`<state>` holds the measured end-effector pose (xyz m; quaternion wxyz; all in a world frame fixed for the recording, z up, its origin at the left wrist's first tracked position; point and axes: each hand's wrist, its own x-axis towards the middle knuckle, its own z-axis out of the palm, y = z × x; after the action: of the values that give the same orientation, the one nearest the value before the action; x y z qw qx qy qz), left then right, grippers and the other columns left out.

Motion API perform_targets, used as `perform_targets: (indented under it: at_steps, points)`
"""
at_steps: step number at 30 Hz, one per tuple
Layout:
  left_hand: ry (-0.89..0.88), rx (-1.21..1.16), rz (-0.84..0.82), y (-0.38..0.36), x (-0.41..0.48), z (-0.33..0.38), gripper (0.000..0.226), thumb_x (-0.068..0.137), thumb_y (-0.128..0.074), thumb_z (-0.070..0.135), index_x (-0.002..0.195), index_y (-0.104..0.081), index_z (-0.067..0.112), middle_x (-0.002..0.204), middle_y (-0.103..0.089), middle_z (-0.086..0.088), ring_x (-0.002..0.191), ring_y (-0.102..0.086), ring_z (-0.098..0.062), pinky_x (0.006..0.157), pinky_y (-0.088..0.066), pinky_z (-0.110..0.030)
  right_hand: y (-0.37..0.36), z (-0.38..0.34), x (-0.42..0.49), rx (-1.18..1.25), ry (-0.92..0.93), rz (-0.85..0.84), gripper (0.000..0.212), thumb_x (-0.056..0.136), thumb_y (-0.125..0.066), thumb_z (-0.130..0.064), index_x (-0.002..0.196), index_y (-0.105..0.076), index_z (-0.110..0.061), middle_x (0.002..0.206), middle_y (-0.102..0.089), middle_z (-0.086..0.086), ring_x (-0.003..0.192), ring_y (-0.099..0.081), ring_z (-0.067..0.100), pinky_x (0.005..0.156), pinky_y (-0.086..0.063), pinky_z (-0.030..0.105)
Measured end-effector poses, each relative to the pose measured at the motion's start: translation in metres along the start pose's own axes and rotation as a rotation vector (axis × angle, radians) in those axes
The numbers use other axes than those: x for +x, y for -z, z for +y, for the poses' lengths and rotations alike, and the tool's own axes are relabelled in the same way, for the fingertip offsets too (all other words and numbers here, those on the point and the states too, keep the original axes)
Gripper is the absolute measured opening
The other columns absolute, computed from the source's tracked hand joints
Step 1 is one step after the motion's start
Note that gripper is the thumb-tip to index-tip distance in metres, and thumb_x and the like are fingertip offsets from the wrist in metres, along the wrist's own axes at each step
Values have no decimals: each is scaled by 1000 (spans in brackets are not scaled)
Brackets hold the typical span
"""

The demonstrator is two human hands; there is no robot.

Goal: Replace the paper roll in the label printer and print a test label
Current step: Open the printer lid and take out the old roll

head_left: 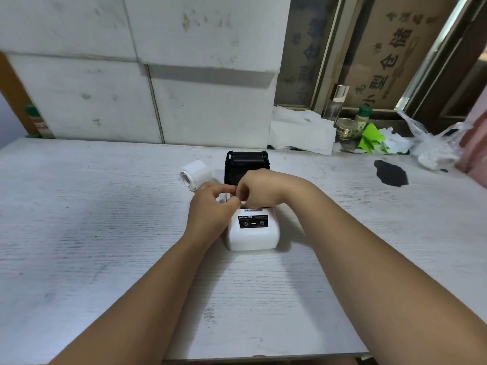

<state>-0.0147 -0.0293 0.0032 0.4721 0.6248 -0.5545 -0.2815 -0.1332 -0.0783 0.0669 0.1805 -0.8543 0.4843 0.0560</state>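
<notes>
evidently mid-swap, the label printer (253, 230) sits near centre with its black lid (247, 164) tipped back, both the left hand (210, 209) and right hand (259, 189) pinching something small over its bay, while a paper roll (195, 175) waits just far-left.

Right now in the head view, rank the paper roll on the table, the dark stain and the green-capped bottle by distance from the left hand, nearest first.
1. Paper roll: just beyond the left hand, slightly left.
2. Dark stain: on the table, far right.
3. Green-capped bottle: on the back ledge, right.
</notes>
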Motion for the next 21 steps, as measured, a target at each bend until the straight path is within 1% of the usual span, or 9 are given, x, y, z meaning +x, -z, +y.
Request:
perform_targets:
  at_steps: [2,4,7,9,12,14,16,18,21]
  points:
    - [-2,3,-6,0,1,0,23,79,-61,16,97,-73,25,109,-57,1,100,-53,-10,73,-34,-9,-1,5,-3,78,16,69,11,81,-62,-17,89,-67,-22,91,-65,-2,81,-58,16,60,-45,21]
    - [6,1,-7,0,0,2,26,79,-61,17,102,-72,24,106,-57,0,101,-54,-14,78,-37,-17,-3,10,-9,223,36,180,7,82,-64,-23,87,-67,-19,89,-68,-2,80,-63,15,62,-49,20]
    - [32,-1,8,-1,0,1,31,80,-61,17,109,-70,21,104,-56,-3,103,-56,-18,88,-39,-24,-12,17,-20,613,46,429,7,81,-65,-21,85,-68,-26,80,-66,-9,68,-59,4,56,-46,13]
    - [43,-11,8,-1,0,0,32,80,-62,14,110,-70,21,106,-57,-5,103,-56,-19,91,-39,-25,-23,22,-26,847,20,650,12,80,-66,-20,82,-67,-32,78,-66,-10,67,-59,6,62,-51,23]
    - [62,-51,-13,-1,0,-1,30,80,-65,16,109,-70,22,115,-56,-1,107,-55,-15,92,-38,-22,-38,30,-33,971,-86,854,16,81,-65,-18,91,-68,-30,81,-66,-11,74,-60,6,68,-52,34]
    - [73,-75,-35,0,1,-1,28,80,-67,18,108,-70,23,115,-56,-6,102,-55,-11,88,-37,-20,-47,40,-35,1004,-155,927,20,83,-65,-19,99,-68,-30,80,-61,-16,75,-59,1,70,-52,36]
    - [81,-113,-56,1,2,-2,22,78,-70,19,99,-72,26,108,-57,-12,96,-56,-11,87,-41,-21,-55,49,-35,1066,-209,953,29,83,-65,-18,109,-65,-32,83,-58,-11,77,-58,6,73,-52,37]
    - [94,-154,-74,1,3,-3,16,75,-74,23,87,-71,34,108,-61,-3,104,-60,-14,94,-45,-28,-60,54,-35,1095,-250,942,36,84,-62,-17,116,-59,-35,87,-57,-7,78,-59,9,76,-53,36]
    - [104,-168,-77,1,2,-4,12,71,-75,32,81,-70,37,112,-63,-2,106,-61,-14,99,-46,-36,-65,60,-37,1045,-307,896,28,83,-61,-15,106,-62,-30,87,-62,-10,80,-62,8,75,-48,26]
